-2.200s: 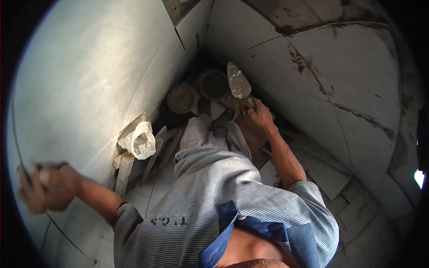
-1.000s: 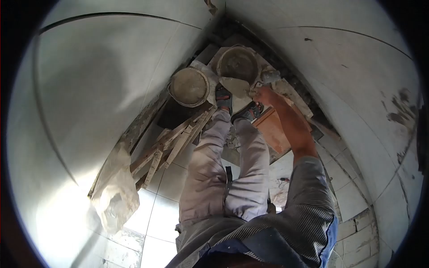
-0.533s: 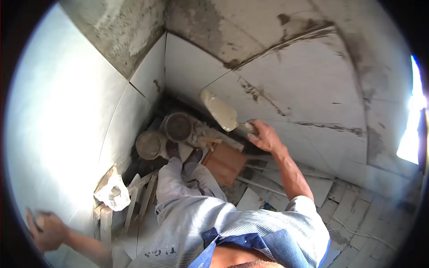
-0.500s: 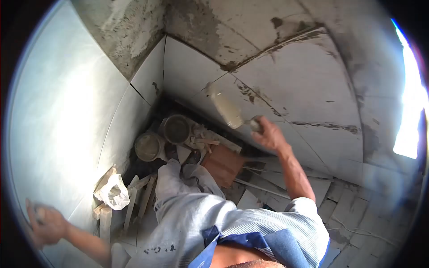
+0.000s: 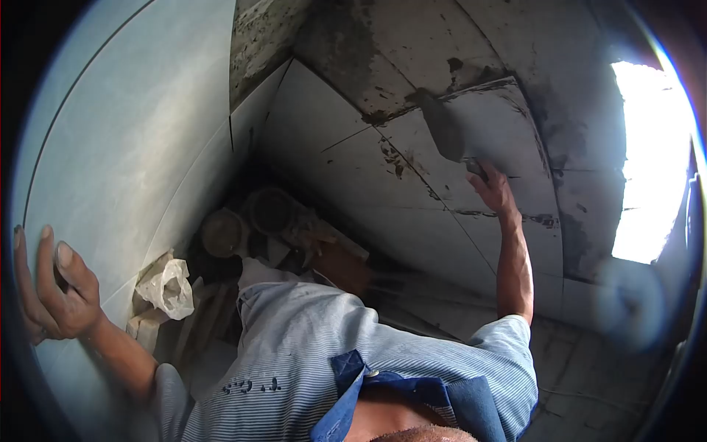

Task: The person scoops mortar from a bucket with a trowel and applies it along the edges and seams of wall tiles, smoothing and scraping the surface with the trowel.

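My right hand (image 5: 495, 188) is closed around the handle of a trowel (image 5: 442, 125). The trowel's long blade points up and left, over the upper edge of a pale wall tile (image 5: 482, 121) that has dark mortar smears along its border. Whether the blade touches the tile I cannot tell. On the far left, my left hand (image 5: 62, 291) rests with fingers apart against a large light wall tile (image 5: 125, 147), and it holds nothing.
Two buckets (image 5: 223, 232) stand in the dark corner by my feet. A crumpled plastic bag (image 5: 168, 286) sits on pieces of wood at the left wall. A reddish-brown board (image 5: 342, 267) lies on the floor. Bright light enters through an opening (image 5: 652, 162) at right.
My right hand has moved up and right with the trowel, from the lower tiles to the upper tile edge. My left hand has shifted higher on the left wall, and the view has tilted.
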A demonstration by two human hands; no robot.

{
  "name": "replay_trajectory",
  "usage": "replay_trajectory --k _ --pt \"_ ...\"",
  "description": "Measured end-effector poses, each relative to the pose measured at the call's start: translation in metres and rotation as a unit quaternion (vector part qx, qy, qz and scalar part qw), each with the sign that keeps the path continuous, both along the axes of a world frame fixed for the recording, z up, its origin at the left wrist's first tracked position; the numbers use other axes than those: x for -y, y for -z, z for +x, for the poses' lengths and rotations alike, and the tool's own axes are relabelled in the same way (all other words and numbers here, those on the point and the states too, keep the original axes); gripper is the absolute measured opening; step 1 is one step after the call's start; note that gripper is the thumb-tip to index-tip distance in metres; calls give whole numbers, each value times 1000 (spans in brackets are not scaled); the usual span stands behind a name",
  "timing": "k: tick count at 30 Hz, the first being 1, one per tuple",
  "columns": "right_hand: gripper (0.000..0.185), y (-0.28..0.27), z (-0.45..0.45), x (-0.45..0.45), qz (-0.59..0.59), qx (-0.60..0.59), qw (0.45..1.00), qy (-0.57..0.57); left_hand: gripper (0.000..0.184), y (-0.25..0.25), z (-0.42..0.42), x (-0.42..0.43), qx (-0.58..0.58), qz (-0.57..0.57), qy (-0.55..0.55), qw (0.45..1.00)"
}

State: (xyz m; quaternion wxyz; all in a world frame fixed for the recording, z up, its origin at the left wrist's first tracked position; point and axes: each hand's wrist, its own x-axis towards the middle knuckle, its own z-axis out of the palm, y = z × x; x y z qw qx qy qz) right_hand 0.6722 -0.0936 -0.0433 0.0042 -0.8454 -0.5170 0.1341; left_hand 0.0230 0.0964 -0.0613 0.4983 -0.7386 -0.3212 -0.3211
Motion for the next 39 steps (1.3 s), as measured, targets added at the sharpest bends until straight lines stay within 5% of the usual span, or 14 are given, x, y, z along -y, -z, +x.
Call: replay_trajectory --k 5,7,14,19,22,24,27,39 --pt "38 -5 -41 27 58 -85 992 68 26 -2 1 1 7 -12 23 1000" --pt "36 -16 -102 29 57 -84 977 190 26 -1 1 -1 10 -13 32 999" --pt "33 80 -121 44 126 -28 989 77 26 0 2 -6 19 -15 71 997" --pt "38 85 -116 9 121 -47 990 62 27 -1 2 -7 24 -13 87 996" --pt "33 85 -136 0 135 -109 970 171 27 1 1 -6 30 -13 92 995" --pt "34 93 -151 2 193 -263 900 290 27 1 1 -6 32 -14 95 995" --pt "37 114 -185 -6 256 -321 861 300 28 1 2 -7 35 -13 102 994" --pt "39 201 -159 -29 338 -204 889 232 26 -2 -1 3 -4 -3 23 1000"
